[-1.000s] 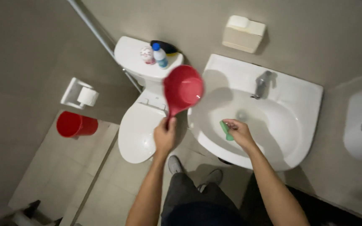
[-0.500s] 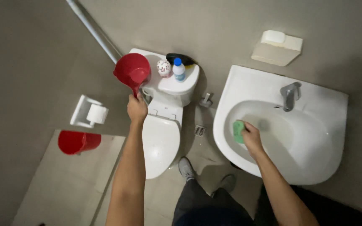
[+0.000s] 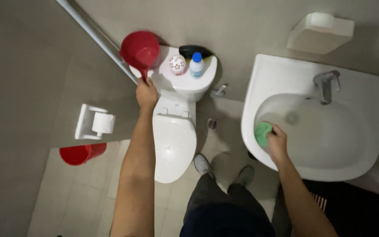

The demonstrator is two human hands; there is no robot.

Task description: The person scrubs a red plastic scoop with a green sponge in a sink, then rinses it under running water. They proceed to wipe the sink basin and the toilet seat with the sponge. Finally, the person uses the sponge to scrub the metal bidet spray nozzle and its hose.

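My left hand (image 3: 146, 93) grips the handle of a red plastic dipper (image 3: 139, 49), holding it over the left end of the white toilet tank (image 3: 181, 83). My right hand (image 3: 277, 142) presses a green sponge (image 3: 262, 133) against the inner left wall of the white sink (image 3: 316, 136). The sink's drain (image 3: 292, 117) and chrome tap (image 3: 326, 85) lie beyond that hand.
On the tank stand a round dotted object (image 3: 177, 64), a white bottle with a blue cap (image 3: 196, 65) and a black item (image 3: 194, 50). The toilet lid (image 3: 174, 147) is down. A paper-roll holder (image 3: 94, 122), a red bucket (image 3: 80, 154), a wall dispenser (image 3: 320, 30) and a diagonal pipe (image 3: 97, 37) surround me.
My left hand has carried the red dipper from above the sink's edge leftward to the toilet tank. My right hand stays in the sink with the sponge, shifted to the basin's left wall.
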